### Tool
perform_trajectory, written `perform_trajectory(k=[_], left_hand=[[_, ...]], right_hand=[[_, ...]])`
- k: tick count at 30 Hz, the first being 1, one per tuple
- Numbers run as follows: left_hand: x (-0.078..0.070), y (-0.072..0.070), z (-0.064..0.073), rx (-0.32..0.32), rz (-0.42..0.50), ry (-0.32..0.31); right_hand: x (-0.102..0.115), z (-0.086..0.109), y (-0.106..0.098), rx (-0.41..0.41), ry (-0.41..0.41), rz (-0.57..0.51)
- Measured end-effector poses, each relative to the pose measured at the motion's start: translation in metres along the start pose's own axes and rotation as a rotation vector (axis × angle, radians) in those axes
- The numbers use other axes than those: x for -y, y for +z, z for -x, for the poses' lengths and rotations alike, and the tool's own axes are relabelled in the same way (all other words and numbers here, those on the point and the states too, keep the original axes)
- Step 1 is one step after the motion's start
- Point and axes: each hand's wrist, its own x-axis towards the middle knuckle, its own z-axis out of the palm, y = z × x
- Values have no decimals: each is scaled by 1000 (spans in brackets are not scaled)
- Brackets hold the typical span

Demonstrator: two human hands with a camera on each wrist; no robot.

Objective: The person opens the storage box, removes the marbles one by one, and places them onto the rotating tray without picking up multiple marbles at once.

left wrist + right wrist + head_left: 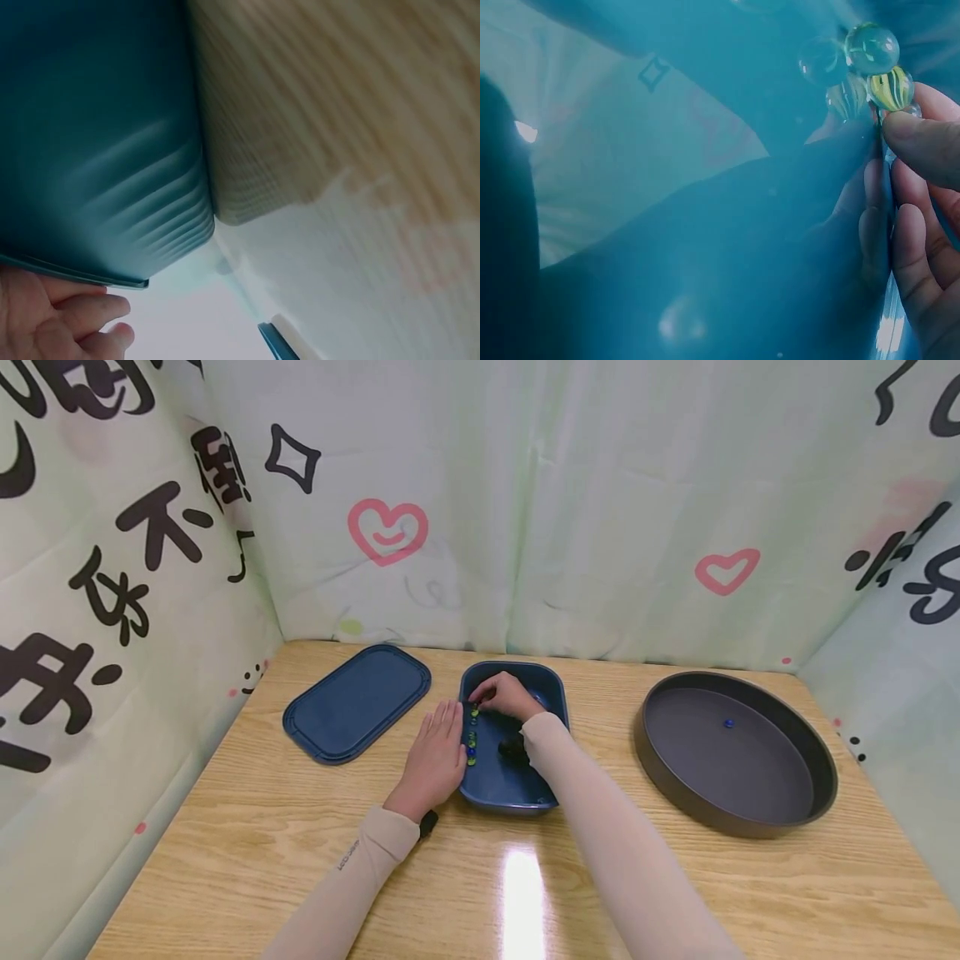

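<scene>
A dark blue rectangular container (497,785) stands on the table, its ribbed outer wall (142,187) filling part of the left wrist view. Along its inner left side lies a line of glass marbles (471,750), green and blue. My left hand (433,756) rests with fingers extended along the left rim. My right hand (508,695) reaches inside near the far left corner. In the right wrist view, its thumb (926,142) and index finger pinch a marble at the wall. A yellow-striped marble (891,88) and a clear marble (872,49) sit right at the fingertips.
A blue lid (357,703) lies flat to the left of the container. At the right stands a round, dark, shallow pan (750,777) with one blue marble (728,723) in it. A printed curtain (600,510) hangs behind the wooden table (480,877).
</scene>
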Motion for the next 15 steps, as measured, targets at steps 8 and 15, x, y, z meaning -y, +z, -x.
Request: perform_trajectory(k=[8,15], left_hand=[[0,-1,0,19,6,23],[0,-1,0,26,15,16]], right_hand=[[-1,0,0,-12,-10,9],[2,3,-4,-31,-2,-19]])
